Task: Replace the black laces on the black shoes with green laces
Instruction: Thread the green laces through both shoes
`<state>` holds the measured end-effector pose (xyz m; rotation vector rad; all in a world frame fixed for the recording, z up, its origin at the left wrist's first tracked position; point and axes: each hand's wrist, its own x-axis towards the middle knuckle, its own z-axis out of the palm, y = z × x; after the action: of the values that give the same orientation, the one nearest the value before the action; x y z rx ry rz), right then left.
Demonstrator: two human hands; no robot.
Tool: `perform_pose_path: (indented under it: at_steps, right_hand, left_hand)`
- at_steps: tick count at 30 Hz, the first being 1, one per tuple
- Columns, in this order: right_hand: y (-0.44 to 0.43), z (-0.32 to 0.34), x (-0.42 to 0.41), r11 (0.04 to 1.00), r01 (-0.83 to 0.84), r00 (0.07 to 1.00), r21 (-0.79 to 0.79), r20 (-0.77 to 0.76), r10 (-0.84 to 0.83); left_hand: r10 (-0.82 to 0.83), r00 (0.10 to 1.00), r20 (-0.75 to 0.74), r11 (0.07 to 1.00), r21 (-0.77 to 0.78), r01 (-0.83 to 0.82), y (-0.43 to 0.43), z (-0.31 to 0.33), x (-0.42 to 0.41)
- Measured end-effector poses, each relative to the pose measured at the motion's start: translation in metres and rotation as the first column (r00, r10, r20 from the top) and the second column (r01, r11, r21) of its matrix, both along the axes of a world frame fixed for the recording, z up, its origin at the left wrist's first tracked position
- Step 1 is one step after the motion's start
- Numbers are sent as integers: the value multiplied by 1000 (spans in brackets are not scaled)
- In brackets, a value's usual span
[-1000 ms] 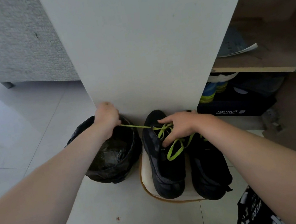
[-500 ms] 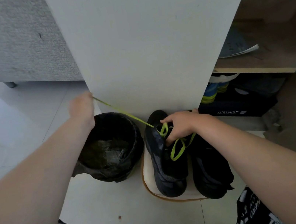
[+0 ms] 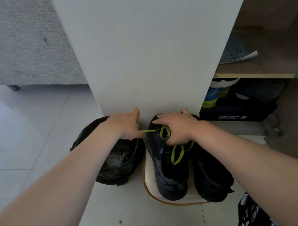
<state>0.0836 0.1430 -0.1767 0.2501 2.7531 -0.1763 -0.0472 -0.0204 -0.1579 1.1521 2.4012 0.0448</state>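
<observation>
Two black shoes stand side by side on a white mat (image 3: 152,186) by the white cabinet panel. The left shoe (image 3: 168,174) carries a green lace (image 3: 177,154) with loose loops over its tongue. My left hand (image 3: 126,125) pinches a short end of that lace just left of the shoe's collar. My right hand (image 3: 176,128) rests over the top of the left shoe, fingers curled down on its collar and the lace. The right shoe (image 3: 211,177) lies partly under my right forearm; its lacing is hidden.
A bin lined with a black bag (image 3: 116,161) stands directly left of the shoes, under my left wrist. An open cabinet on the right holds a dark shoebox (image 3: 236,114) and papers (image 3: 240,55). A grey sofa (image 3: 16,42) stands at the back left on the tiled floor.
My left hand had pulled the green lace out far up and left; it has come back down next to the shoe, holding only a short end. My right hand stayed on the shoe.
</observation>
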Motion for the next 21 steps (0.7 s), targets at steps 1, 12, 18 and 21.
perform_pose_path:
  at_steps: [1,12,18,21]
  right_hand:
    - [0,0,0,1000,-10,1000,-28,10,10]
    - [7,-2,3,992,51,992,-119,121,-37]
    - [3,1,1,993,78,987,-91,147,-64]
    - [4,1,0,992,103,982,-77,170,-88]
  left_hand:
    - [-35,999,-36,998,-49,34,2,1,1]
    - [647,398,650,114,434,-894,-28,6,-35]
    - [310,575,757,407,441,-800,-5,13,-8]
    - [201,978,-57,919,356,-168,-10,2,-12]
